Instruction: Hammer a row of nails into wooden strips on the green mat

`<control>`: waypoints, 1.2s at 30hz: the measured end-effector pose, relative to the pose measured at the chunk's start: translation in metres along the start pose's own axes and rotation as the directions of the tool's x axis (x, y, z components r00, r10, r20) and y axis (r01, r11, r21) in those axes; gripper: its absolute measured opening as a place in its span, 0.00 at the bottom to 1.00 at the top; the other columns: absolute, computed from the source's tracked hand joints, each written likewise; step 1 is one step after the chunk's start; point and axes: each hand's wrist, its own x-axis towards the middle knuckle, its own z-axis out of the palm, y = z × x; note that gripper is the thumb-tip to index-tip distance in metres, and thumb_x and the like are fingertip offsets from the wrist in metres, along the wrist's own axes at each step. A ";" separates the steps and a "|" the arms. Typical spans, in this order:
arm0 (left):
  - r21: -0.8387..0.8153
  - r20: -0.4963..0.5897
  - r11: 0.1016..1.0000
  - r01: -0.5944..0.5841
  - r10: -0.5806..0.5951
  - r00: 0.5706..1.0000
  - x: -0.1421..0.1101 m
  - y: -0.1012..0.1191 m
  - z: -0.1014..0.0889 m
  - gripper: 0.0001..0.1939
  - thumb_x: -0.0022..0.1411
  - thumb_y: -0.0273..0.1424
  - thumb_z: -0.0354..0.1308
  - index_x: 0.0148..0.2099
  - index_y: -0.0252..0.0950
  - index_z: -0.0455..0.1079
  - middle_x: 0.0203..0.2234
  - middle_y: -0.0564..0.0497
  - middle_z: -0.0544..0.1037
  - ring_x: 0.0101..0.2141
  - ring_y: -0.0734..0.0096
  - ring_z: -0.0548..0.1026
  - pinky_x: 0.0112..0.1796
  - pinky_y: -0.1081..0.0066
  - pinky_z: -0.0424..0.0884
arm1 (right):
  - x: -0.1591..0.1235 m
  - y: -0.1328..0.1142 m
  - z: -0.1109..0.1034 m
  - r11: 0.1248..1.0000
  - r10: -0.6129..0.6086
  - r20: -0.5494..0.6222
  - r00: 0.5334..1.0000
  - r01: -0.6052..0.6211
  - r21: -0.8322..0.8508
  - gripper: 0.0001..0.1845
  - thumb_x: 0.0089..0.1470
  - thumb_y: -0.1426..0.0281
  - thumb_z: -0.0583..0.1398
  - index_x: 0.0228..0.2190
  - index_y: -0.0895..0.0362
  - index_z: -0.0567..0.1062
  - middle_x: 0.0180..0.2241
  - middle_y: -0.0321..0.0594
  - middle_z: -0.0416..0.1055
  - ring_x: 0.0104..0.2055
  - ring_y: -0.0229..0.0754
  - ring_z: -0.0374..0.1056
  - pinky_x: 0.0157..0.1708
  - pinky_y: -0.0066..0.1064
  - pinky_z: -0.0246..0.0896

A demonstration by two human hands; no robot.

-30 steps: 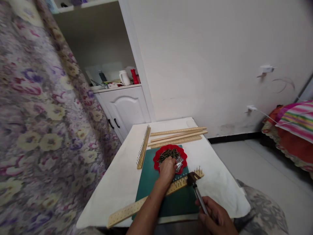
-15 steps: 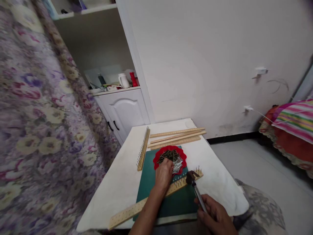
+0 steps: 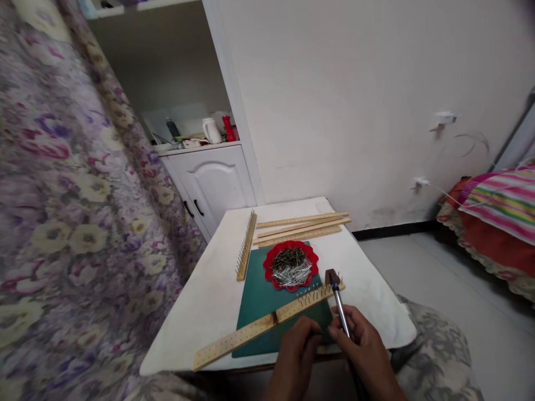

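Note:
My right hand (image 3: pixel 363 344) is wrapped round the shaft of a hammer (image 3: pixel 341 311), its dark head up over the right end of a perforated wooden strip (image 3: pixel 240 337). Several nails (image 3: pixel 311 295) stand upright in that end of the strip, which lies slantwise across a green mat (image 3: pixel 254 289). My left hand (image 3: pixel 298 340) is closed with curled fingers, low over the mat and close to my right hand; whatever it pinches is hidden. Beyond the strip sits a red scalloped dish (image 3: pixel 267 271) with dark and silvery nails (image 3: pixel 292 266) in it.
Left of the mat, another wooden strip (image 3: pixel 247 245) bristles with upright nails. Several more wooden strips (image 3: pixel 301 229) lie at the back of the white-covered table (image 3: pixel 200 301). A floral curtain (image 3: pixel 83 223) hangs at left, and a white cabinet (image 3: pixel 213 186) stands behind.
My left hand has left the dish of nails and come back towards me, next to my right hand. The hammer is now held more upright, still in my right hand.

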 end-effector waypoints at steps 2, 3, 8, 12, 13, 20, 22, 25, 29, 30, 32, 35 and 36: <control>0.008 0.015 0.999 -0.032 0.032 0.999 -0.004 -0.001 0.002 0.07 0.64 0.29 0.49 0.32 0.36 0.65 0.27 0.52 0.69 0.30 0.72 0.67 0.32 0.75 0.61 | -0.001 0.001 -0.002 1.000 -0.004 -0.011 1.000 0.004 -0.015 0.17 0.47 0.64 0.64 0.39 0.55 0.68 0.24 0.29 0.65 0.16 0.31 0.57 0.09 0.20 0.55; 0.013 0.021 0.999 -0.047 0.047 0.999 -0.005 -0.002 0.002 0.07 0.64 0.29 0.49 0.32 0.36 0.65 0.27 0.52 0.69 0.30 0.72 0.67 0.32 0.75 0.60 | -0.002 0.003 -0.003 1.000 -0.001 -0.015 1.000 0.000 -0.020 0.17 0.47 0.65 0.64 0.39 0.55 0.69 0.24 0.29 0.66 0.16 0.32 0.58 0.09 0.20 0.55; -0.039 0.009 0.998 -0.058 0.059 0.998 -0.009 -0.003 0.002 0.05 0.61 0.29 0.52 0.33 0.36 0.68 0.27 0.52 0.71 0.30 0.72 0.67 0.32 0.75 0.61 | -0.003 0.009 -0.003 1.000 -0.007 -0.025 1.000 0.007 0.017 0.17 0.47 0.63 0.64 0.39 0.54 0.68 0.24 0.29 0.66 0.15 0.32 0.57 0.08 0.20 0.54; -0.415 -0.047 0.901 0.129 -0.162 0.986 -0.011 -0.001 0.010 0.08 0.50 0.28 0.63 0.35 0.35 0.70 0.25 0.53 0.73 0.28 0.72 0.69 0.30 0.76 0.64 | -0.004 0.004 -0.002 0.997 -0.030 -0.102 0.994 0.038 0.074 0.19 0.46 0.61 0.64 0.39 0.54 0.69 0.24 0.29 0.66 0.12 0.29 0.54 0.07 0.20 0.54; -0.525 -0.058 0.837 0.154 -0.216 0.975 -0.010 0.000 0.013 0.10 0.47 0.28 0.64 0.34 0.35 0.70 0.25 0.53 0.73 0.28 0.72 0.70 0.30 0.76 0.64 | -0.005 0.003 -0.001 0.996 -0.031 -0.124 0.992 0.042 0.084 0.19 0.45 0.61 0.65 0.38 0.54 0.69 0.24 0.29 0.66 0.12 0.28 0.53 0.07 0.20 0.53; -0.889 -0.069 0.440 0.127 -0.404 0.912 -0.007 -0.005 0.040 0.11 0.42 0.32 0.68 0.28 0.33 0.71 0.19 0.54 0.74 0.21 0.73 0.71 0.27 0.73 0.67 | -0.010 0.004 0.004 0.991 -0.010 -0.101 0.995 0.023 0.134 0.18 0.44 0.62 0.65 0.37 0.55 0.70 0.21 0.29 0.67 0.14 0.31 0.57 0.08 0.19 0.51; -0.915 -0.068 0.389 0.109 -0.413 0.908 -0.008 -0.008 0.043 0.11 0.41 0.33 0.68 0.28 0.33 0.72 0.18 0.54 0.73 0.21 0.73 0.71 0.27 0.72 0.67 | -0.012 0.007 0.007 0.989 -0.006 -0.080 0.997 0.018 0.147 0.18 0.44 0.63 0.65 0.37 0.55 0.69 0.21 0.29 0.67 0.15 0.32 0.58 0.10 0.19 0.52; -0.873 -0.142 0.483 0.065 -0.381 0.914 -0.010 -0.012 0.037 0.10 0.44 0.33 0.67 0.27 0.33 0.72 0.22 0.54 0.72 0.23 0.74 0.70 0.28 0.73 0.67 | -0.013 0.009 0.009 0.990 -0.005 -0.076 0.997 0.016 0.141 0.18 0.44 0.63 0.65 0.37 0.55 0.69 0.21 0.29 0.67 0.15 0.32 0.58 0.11 0.20 0.51; -0.624 -0.333 0.781 0.036 -0.307 0.892 -0.002 -0.021 0.010 0.09 0.50 0.35 0.63 0.27 0.34 0.71 0.25 0.52 0.71 0.27 0.73 0.69 0.30 0.74 0.66 | -0.015 0.007 0.009 0.997 0.005 -0.065 0.998 0.001 0.083 0.19 0.47 0.59 0.63 0.39 0.55 0.69 0.22 0.29 0.67 0.12 0.29 0.52 0.08 0.20 0.48; -0.525 -0.373 0.850 0.043 -0.275 0.886 0.003 -0.023 0.002 0.09 0.51 0.35 0.62 0.28 0.34 0.71 0.25 0.53 0.71 0.28 0.72 0.68 0.31 0.74 0.65 | -0.015 0.006 0.008 0.998 0.002 -0.060 0.998 0.002 0.069 0.19 0.47 0.58 0.62 0.39 0.55 0.68 0.22 0.29 0.67 0.12 0.29 0.52 0.08 0.20 0.48; -0.322 -0.419 0.945 0.052 -0.191 0.888 0.015 -0.029 -0.011 0.09 0.53 0.35 0.60 0.28 0.34 0.71 0.25 0.53 0.70 0.29 0.71 0.68 0.31 0.74 0.64 | -0.015 0.004 0.007 0.999 -0.001 -0.053 0.999 0.003 0.046 0.19 0.48 0.58 0.62 0.38 0.54 0.68 0.23 0.30 0.68 0.11 0.29 0.52 0.08 0.20 0.47; -0.092 -0.420 0.994 0.060 -0.093 0.903 0.030 -0.038 -0.020 0.11 0.57 0.36 0.55 0.29 0.35 0.71 0.25 0.52 0.70 0.29 0.69 0.68 0.31 0.74 0.63 | -0.016 0.005 0.008 0.999 0.008 -0.040 0.999 -0.006 0.048 0.19 0.47 0.58 0.62 0.38 0.55 0.69 0.22 0.30 0.67 0.12 0.30 0.52 0.08 0.21 0.48; -0.043 -0.412 0.997 0.064 -0.076 0.908 0.033 -0.041 -0.021 0.11 0.58 0.36 0.54 0.29 0.35 0.71 0.25 0.52 0.70 0.29 0.69 0.69 0.31 0.74 0.63 | -0.016 0.005 0.008 0.998 0.014 -0.034 0.999 -0.012 0.054 0.19 0.47 0.57 0.62 0.38 0.55 0.69 0.22 0.30 0.67 0.12 0.31 0.53 0.08 0.22 0.47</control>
